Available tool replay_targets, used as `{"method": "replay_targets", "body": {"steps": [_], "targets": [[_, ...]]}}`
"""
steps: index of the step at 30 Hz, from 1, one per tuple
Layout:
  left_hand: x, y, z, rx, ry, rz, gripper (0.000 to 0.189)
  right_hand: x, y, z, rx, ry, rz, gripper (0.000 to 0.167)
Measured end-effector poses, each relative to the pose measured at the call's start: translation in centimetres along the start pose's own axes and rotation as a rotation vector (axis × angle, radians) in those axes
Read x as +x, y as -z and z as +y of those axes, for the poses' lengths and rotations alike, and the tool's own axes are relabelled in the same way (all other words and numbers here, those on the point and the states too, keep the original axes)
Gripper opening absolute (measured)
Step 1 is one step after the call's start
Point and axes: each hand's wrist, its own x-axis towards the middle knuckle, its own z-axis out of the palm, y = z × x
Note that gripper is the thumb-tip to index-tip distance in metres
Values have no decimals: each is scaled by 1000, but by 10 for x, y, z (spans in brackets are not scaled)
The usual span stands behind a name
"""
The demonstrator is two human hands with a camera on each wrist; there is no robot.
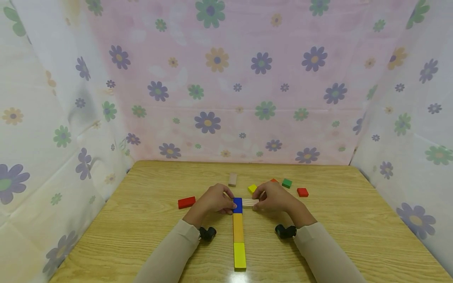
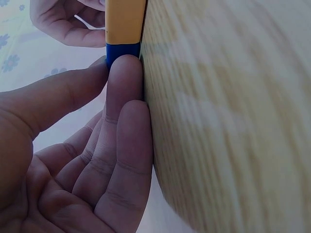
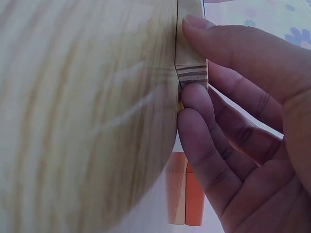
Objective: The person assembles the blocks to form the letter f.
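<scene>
A row of blocks runs toward me on the table: a blue block at the far end, an orange block, then a yellow block nearest. From the left, my left hand holds the blue block with thumb and fingertips; the left wrist view shows the fingertips at the side of the blue block. A plain wooden block lies crosswise against the blue block's right side. My right hand pinches it near its right end, the thumb on the near face of the wooden block.
A red block lies to the left. Farther back are another plain wooden block, a small yellow block, an orange-red one, a green block and a small red block. Flowered cloth surrounds the table.
</scene>
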Motion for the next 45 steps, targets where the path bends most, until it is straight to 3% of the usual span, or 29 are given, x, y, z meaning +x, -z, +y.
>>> {"method": "replay_targets", "body": {"steps": [30, 45], "targets": [[1, -1, -1, 2, 4, 10, 25, -3, 3, 3, 68, 16, -33, 29], [3, -2, -2, -14, 16, 19, 24, -1, 3, 13, 54, 116, -47, 31]]}}
